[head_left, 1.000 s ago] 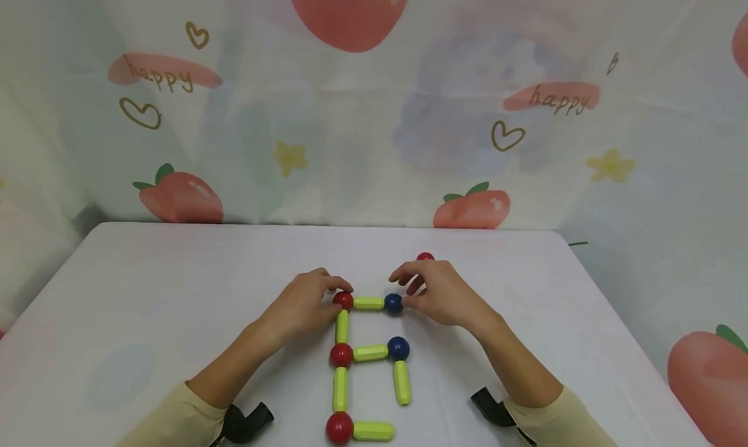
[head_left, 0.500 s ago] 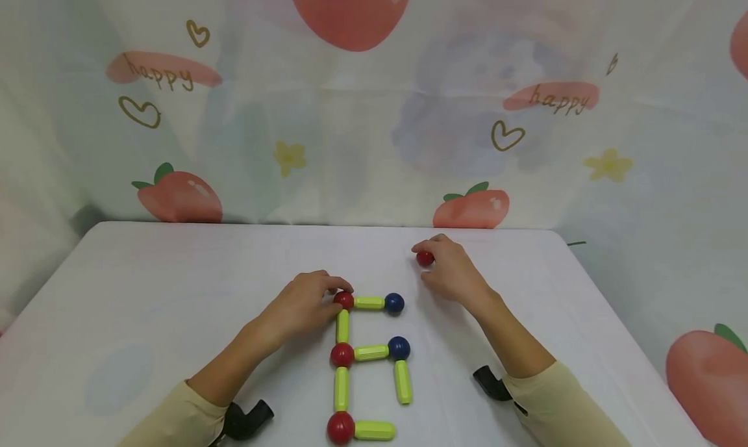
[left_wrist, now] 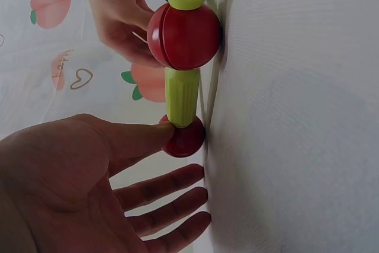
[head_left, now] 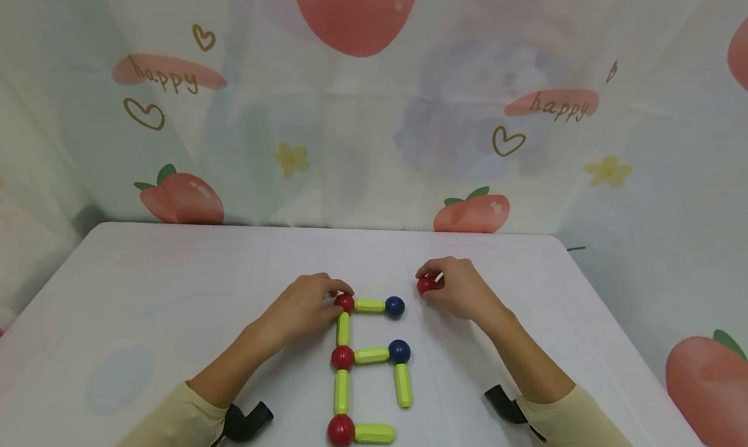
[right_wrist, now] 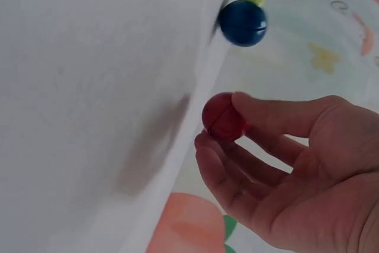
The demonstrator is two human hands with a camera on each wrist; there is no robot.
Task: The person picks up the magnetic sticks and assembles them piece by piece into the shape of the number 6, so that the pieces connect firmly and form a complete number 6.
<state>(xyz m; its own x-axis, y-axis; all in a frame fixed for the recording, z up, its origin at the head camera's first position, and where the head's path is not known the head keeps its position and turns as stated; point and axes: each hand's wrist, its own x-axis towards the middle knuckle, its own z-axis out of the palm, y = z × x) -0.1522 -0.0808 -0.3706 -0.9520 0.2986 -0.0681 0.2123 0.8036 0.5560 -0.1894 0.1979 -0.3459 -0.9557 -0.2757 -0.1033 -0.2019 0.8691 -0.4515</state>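
Observation:
Between thumb and fingers my right hand (head_left: 463,290) pinches a loose red ball (right_wrist: 225,117), which appears lifted off the table in the right wrist view. My left hand (head_left: 300,309) pinches the far-left red ball (left_wrist: 185,139) of a flat figure made of balls and yellow-green rods. From that ball one rod (head_left: 369,306) runs right to a blue ball (head_left: 395,307). Another rod (head_left: 343,329) leads to a middle red ball (head_left: 343,357), joined by a rod to a second blue ball (head_left: 400,351). The right hand is right of and beyond the first blue ball.
A rod (head_left: 403,386) extends toward me from the second blue ball. The nearest red ball (head_left: 341,430) has a rod (head_left: 374,433) pointing right. Black wrist-camera mounts (head_left: 248,422) sit below both sleeves. A patterned curtain (head_left: 362,122) stands behind the white table (head_left: 175,271).
My right hand has left the far blue ball, reached to the loose red ball, taken hold of it and brought it nearer. My left hand has stayed on its ball.

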